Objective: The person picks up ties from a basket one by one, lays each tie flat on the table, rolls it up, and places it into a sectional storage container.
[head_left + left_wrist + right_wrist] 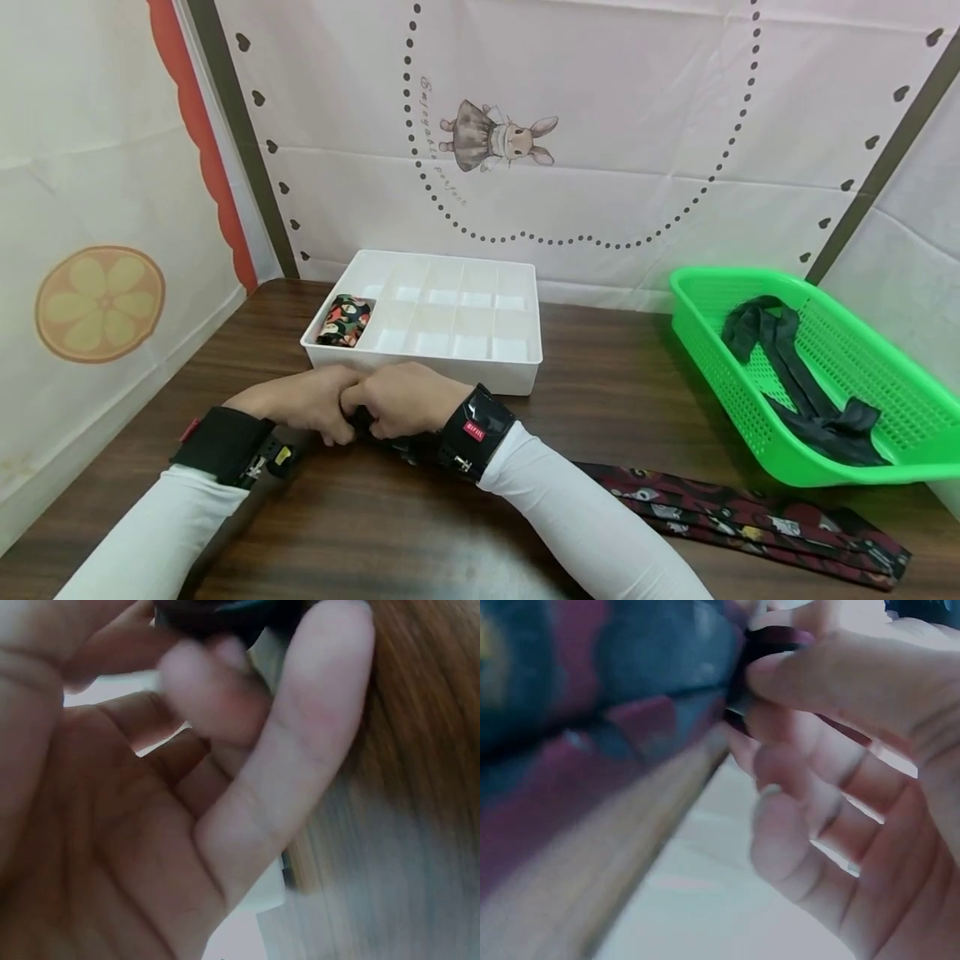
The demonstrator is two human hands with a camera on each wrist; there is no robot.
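A long dark-red patterned necktie lies across the table, running under the right forearm to my hands. My left hand and right hand meet in front of the white box, knuckles touching or nearly so. Between them a small dark bundle of the tie is gripped, mostly covered by fingers. The right wrist view shows thumb and fingers pinching the dark cloth. At the top of the left wrist view, a dark rounded piece sits at the left fingers; the little finger stands out fairly straight.
Just behind the hands stands a white compartment box. Its front-left compartment holds a rolled patterned cloth. On the right, a green basket contains a black cloth strip. Printed fabric walls bound the table at back and sides.
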